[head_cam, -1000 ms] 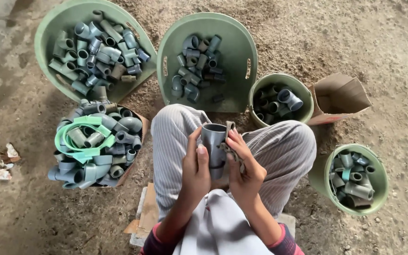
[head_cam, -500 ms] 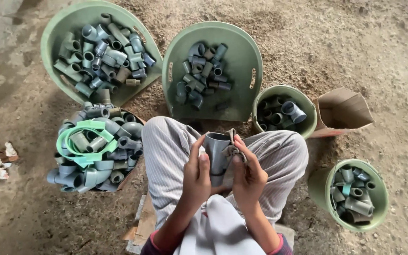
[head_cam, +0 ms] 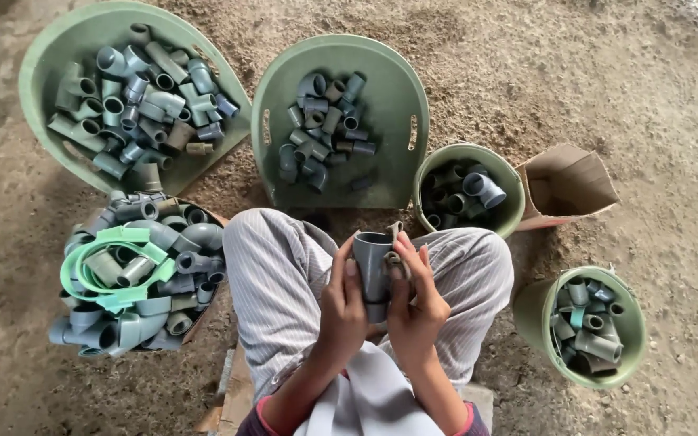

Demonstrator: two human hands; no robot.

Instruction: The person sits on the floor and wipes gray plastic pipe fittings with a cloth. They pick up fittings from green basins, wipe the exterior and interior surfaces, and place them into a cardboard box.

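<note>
Holding steady, both hands (head_cam: 381,299) still clasp the grey pipe fitting (head_cam: 373,266).

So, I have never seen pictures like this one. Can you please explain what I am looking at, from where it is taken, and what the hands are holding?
There is no machine here. The picture comes from a camera worn on a person's head, looking straight down at their own lap and hands. The person sits low on a dusty dirt floor, knees bent, in striped trousers.

The left hand and right hand together hold one grey pipe fitting upright; a small piece of cloth seems pressed to it by the right hand.

Around the knees stand containers of similar grey plastic fittings: a large green basin, a flat-sided green tub, two small green buckets, and a heaped box with green plastic strap on top. An open cardboard box lies beside them.
</note>
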